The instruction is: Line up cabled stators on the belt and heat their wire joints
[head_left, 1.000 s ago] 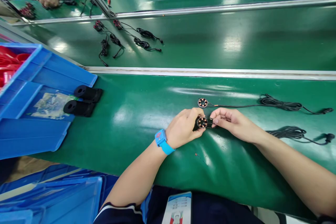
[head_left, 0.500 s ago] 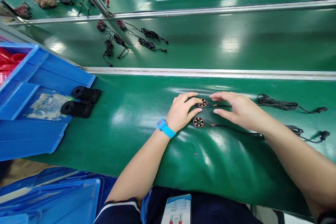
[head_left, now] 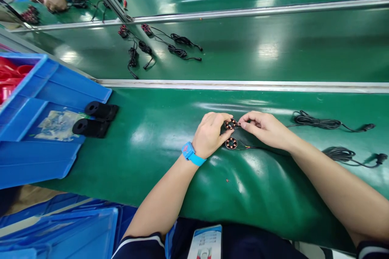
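My left hand [head_left: 210,133] and my right hand [head_left: 264,128] pinch a small round coil disc [head_left: 230,124] between their fingertips, just above the green mat [head_left: 170,137]. Its black cable runs right to a coiled bundle [head_left: 316,121]. A second coil disc [head_left: 231,143] lies flat on the mat right below the held one, under my fingers. Its cable passes beneath my right forearm to another bundle [head_left: 343,153]. A blue wristband sits on my left wrist.
Two black cylindrical parts [head_left: 91,127] lie at the left beside blue bins [head_left: 45,89]. Several cabled parts [head_left: 158,46] rest on the moving belt beyond the metal rail [head_left: 243,85]. Another person's hands [head_left: 54,0] work at the far left.
Both hands put one disc down on the mat, reached to the farther disc, and now pinch it together. The cabled parts on the far belt have drifted right.
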A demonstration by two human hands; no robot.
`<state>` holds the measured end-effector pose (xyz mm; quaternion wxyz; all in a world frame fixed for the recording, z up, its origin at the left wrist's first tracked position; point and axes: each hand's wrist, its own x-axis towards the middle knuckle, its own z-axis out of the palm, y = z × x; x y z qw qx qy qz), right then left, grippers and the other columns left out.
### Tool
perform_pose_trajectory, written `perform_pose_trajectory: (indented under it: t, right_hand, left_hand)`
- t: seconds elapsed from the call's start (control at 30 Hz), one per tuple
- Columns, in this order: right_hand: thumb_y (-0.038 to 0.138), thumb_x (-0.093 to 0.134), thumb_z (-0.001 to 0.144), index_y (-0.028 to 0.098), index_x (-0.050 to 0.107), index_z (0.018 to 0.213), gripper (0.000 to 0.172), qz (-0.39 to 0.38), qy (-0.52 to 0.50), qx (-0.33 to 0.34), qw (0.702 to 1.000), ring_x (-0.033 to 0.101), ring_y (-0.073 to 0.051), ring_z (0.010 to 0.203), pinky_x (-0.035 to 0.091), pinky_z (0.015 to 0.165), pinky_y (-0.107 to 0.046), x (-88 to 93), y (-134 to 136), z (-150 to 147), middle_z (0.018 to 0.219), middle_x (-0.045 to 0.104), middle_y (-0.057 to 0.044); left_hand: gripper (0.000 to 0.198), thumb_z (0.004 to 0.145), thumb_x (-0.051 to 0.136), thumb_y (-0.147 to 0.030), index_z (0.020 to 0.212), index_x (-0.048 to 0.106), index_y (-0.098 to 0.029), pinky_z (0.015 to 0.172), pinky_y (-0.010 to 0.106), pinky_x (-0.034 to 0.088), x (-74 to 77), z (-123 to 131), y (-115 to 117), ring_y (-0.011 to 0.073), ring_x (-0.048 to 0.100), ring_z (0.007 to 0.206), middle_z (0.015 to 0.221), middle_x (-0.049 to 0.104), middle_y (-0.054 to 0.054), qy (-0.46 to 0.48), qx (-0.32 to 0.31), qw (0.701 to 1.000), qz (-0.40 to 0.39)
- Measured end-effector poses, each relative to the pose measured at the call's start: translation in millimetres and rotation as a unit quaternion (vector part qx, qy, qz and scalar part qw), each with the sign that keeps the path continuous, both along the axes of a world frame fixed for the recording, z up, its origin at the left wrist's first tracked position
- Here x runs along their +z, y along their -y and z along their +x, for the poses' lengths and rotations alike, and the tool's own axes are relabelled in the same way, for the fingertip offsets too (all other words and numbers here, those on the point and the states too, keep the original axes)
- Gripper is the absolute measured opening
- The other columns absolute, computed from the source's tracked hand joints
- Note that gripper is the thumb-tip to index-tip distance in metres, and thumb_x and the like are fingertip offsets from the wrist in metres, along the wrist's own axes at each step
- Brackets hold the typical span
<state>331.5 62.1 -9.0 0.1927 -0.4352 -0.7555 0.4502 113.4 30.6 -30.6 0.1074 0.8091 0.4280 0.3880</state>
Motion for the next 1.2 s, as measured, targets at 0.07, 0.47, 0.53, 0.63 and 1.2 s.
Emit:
perform_pose_trajectory:
  t: [0.07,0.47,0.53,0.63,1.2]
  right_hand:
    - [0.042,0.054,0.093,0.020,0.066,0.092,0.025,-0.055,-0.045,-0.015,0.997,0.051,-0.014,0.065,0.038,0.061,-0.027,-1.1,-1.0,0.2,0.078,0.062,0.000]
    - [0.040,0.057,0.091,0.019,0.058,0.112,0.030,-0.080,-0.082,-0.042,0.993,0.066,-0.020,0.081,0.049,0.079,-0.035,-8.3,-2.7,1.9,0.082,0.069,-0.003]
    - [0.041,0.051,0.094,0.022,0.055,0.124,0.035,-0.052,-0.041,-0.022,0.998,0.067,-0.022,0.090,0.051,0.085,-0.038,-4.4,-1.9,5.2,0.095,0.072,-0.005]
    - [0.045,0.047,0.098,0.027,0.049,0.135,0.041,0.064,0.054,0.025,0.996,0.058,-0.025,0.117,0.047,0.100,-0.045,17.8,-0.4,22.2,0.128,0.062,-0.006]
    - [0.082,0.068,0.062,0.041,0.063,0.108,0.062,0.149,0.279,-0.032,0.948,0.051,-0.040,0.126,0.041,0.095,-0.061,7.4,36.4,215.7,0.144,0.050,-0.008]
  left_hand:
    - [0.038,0.082,0.074,-0.016,0.110,0.049,-0.020,0.089,0.034,0.049,0.9,1.9,1.7,0.0184,0.066,0.097,0.106,0.070,0.004,0.008,-0.003,1.000,0.001]
    - [0.019,0.086,0.072,-0.021,0.100,0.059,-0.020,0.094,0.032,0.047,5.5,0.4,-4.4,0.0180,0.064,0.106,0.110,0.069,0.003,-0.002,-0.063,0.991,-0.114]
    - [0.010,0.089,0.069,-0.020,0.096,0.061,-0.019,0.095,0.032,0.047,5.6,-3.9,-6.4,0.0177,0.063,0.108,0.112,0.069,0.004,-0.011,-0.087,0.984,-0.157]
    - [0.011,0.093,0.064,-0.027,0.102,0.063,-0.020,0.100,0.035,0.043,12.8,-11.3,-3.0,0.0191,0.060,0.115,0.120,0.066,0.006,-0.036,-0.093,0.980,-0.174]
    - [0.013,0.090,0.069,-0.028,0.102,0.068,-0.026,0.101,0.050,0.032,24.4,-16.1,14.2,0.0305,0.047,0.133,0.125,0.067,0.004,-0.198,-0.075,0.972,-0.105]
